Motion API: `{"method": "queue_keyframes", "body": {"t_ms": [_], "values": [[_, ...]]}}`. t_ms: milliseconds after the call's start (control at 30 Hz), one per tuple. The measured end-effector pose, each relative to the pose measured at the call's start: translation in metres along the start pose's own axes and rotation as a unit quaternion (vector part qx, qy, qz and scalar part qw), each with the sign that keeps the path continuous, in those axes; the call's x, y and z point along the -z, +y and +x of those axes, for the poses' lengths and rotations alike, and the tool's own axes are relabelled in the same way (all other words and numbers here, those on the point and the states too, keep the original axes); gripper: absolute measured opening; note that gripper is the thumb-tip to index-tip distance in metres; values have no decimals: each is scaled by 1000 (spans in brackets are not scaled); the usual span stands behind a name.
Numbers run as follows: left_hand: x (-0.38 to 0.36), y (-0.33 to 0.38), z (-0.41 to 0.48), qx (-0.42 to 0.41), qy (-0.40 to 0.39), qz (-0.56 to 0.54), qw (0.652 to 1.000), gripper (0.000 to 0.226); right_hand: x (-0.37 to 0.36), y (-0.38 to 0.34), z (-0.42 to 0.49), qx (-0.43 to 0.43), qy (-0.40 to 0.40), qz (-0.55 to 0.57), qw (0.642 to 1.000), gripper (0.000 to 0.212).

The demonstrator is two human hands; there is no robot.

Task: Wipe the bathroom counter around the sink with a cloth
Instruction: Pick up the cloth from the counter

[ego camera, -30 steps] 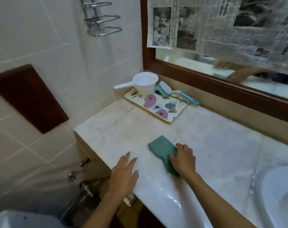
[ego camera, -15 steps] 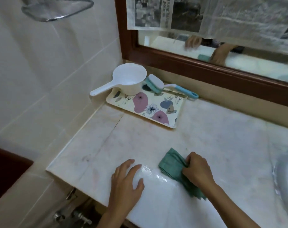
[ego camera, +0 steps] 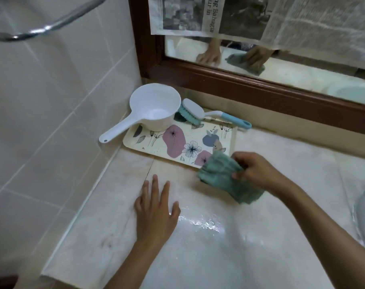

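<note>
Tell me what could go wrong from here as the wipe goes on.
1. The folded green cloth, gripped by the right hand, is at the near corner of the floral cream tray. A push that way could shove the tray and jostle the white plastic dipper and blue-handled brush.
2. The left hand rests flat on the pale marble counter beside a glossy wet patch. If leaned on, it might slip.

Cloth [ego camera: 219, 174] perhaps against tray [ego camera: 156, 142] corner

The left hand [ego camera: 156, 207] lies flat, palm down, fingers spread; the right hand [ego camera: 254, 172] reaches farther forward, fingers curled, pinching the cloth [ego camera: 219, 176].
</note>
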State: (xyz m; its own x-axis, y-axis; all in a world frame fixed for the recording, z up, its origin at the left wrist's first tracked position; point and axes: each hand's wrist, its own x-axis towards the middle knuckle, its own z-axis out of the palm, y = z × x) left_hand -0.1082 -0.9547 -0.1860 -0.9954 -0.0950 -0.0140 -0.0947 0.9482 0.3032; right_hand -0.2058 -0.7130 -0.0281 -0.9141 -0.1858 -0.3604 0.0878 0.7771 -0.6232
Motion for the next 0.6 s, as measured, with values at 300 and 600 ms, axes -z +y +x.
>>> {"method": "queue_keyframes", "body": {"t_ms": [300, 600], "values": [[-1, -2, -2, -9, 16, 0, 1000, 62, -7, -45, 134, -9, -167, -87, 982, 22], [2, 1, 1, -11, 17, 1, 1000, 62, -62, -17, 143, 12, 48, -326, 944, 48]]}}
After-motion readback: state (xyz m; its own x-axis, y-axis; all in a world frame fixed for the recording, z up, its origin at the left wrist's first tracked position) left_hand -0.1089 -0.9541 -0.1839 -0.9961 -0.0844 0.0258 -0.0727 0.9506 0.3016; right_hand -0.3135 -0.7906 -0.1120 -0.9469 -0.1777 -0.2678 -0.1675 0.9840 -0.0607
